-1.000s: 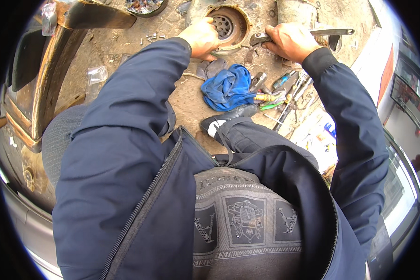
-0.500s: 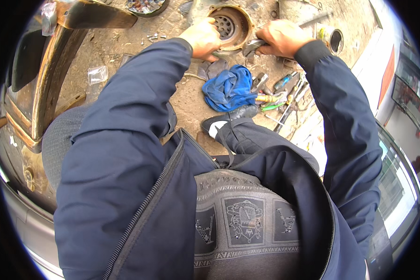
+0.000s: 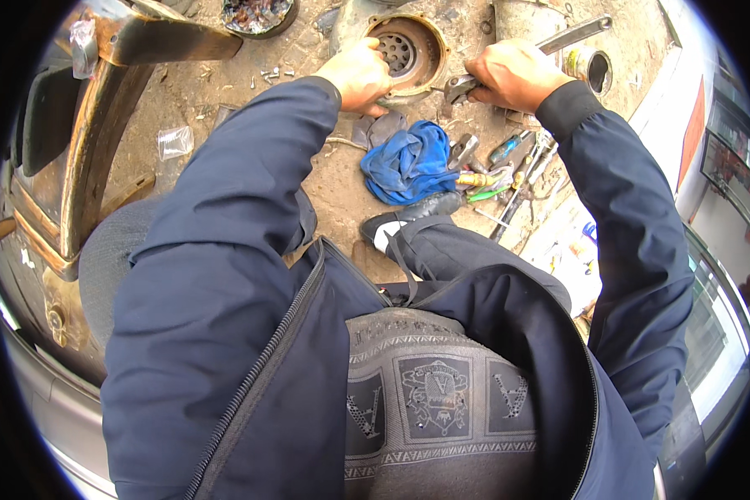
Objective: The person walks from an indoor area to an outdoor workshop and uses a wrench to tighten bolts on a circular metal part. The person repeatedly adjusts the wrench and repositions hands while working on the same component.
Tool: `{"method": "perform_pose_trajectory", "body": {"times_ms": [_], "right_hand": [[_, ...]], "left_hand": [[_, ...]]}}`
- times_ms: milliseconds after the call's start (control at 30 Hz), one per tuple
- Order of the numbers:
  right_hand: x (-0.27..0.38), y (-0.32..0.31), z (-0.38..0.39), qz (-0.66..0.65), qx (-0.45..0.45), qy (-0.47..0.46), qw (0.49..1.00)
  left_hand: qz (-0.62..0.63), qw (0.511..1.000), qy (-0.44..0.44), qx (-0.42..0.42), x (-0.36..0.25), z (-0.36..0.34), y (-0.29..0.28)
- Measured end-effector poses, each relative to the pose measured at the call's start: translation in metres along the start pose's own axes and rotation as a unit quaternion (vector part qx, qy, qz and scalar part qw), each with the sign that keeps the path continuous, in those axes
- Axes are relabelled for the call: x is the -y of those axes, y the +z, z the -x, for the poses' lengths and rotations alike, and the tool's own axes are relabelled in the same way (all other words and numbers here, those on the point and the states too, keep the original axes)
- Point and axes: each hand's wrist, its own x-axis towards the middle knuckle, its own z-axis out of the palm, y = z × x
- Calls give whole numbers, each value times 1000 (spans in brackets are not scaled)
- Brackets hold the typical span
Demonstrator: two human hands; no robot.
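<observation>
I look down on a brown dirt floor [image 3: 333,185] strewn with small metal bits. A worn wooden frame [image 3: 87,150] stands at the far left, a clear plastic cup [image 3: 175,143] lies nearer the middle, and glass panes [image 3: 725,333] rise along the right rim of my view. A crumpled blue cloth [image 3: 412,162] lies in front of the shoe [image 3: 408,218], with loose hand tools [image 3: 517,158] to its right.

Both arms reach forward, well apart. I have the left hand [image 3: 360,77] at the left rim of a round metal housing [image 3: 434,54], which sits top centre, open side up; its fingers are bent, but I cannot tell whether they grip anything. The right hand [image 3: 515,75] is palm down with its fingers wrapped round a wrench [image 3: 577,35], head near the housing's lower right rim, handle slanting up and right
</observation>
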Motion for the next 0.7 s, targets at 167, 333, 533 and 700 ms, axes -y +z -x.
{"method": "perform_pose_trajectory", "body": {"times_ms": [167, 333, 533, 700], "right_hand": [[3, -10, -10, 14, -9, -10, 1000], [9, -16, -22, 43, -37, -47, 997], [12, -14, -29, 62, -5, -46, 997], [4, -7, -19, 2, 19, 15, 1000]], "left_hand": [[6, 1000, -3, 9, 0, -1, -2], [10, 1000, -2, 16, 1, -2, -2], [14, 1000, 4, 20, 1, -1, -7], [0, 999, 3, 37, 0, -2, -9]]}}
